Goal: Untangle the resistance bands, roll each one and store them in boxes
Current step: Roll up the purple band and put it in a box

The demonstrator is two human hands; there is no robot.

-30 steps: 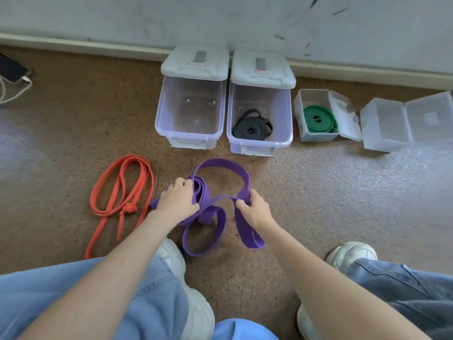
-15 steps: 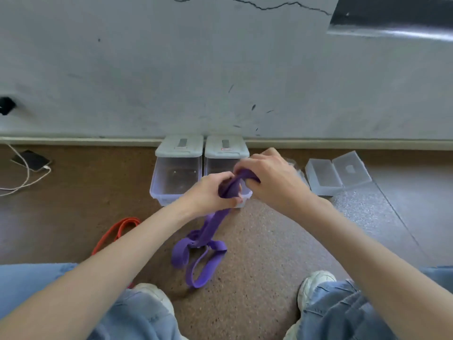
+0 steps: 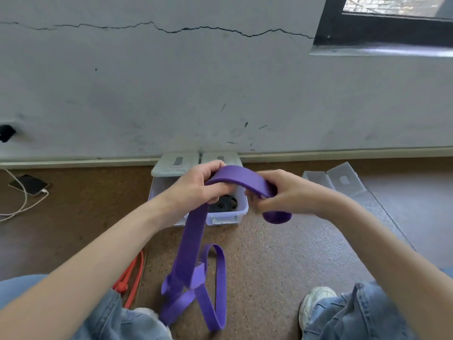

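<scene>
Fingers (image 3: 210, 171) of our left hand (image 3: 196, 187) are curled over the purple resistance band (image 3: 241, 177), gripping it where it arches up between both hands. Our right hand (image 3: 285, 192) pinches the same band at the far end of that arch; a short loop of it curls out below the right palm. Both hands are held up off the floor, roughly level with each other and close together.

From the left hand the band hangs straight down as a flat strap, then twists into a tangle of loops between our knees, the lowest loop reaching near the left shoe (image 3: 149, 315). We cannot tell whether that loop touches the floor (image 3: 269, 266).

Behind the hands, two clear storage boxes (image 3: 221, 217) stand side by side against the wall (image 3: 220, 94) with their lids tipped back. The right one holds a rolled black band (image 3: 224, 203); the left one is largely hidden by our left wrist. A small clear case (image 3: 333, 179) lies open on the floor further right.

An orange band (image 3: 133, 276) lies on the floor beside our left knee, knotted at one point. A phone (image 3: 28, 184) with a white cable (image 3: 23, 204) lies by the wall at far left.
</scene>
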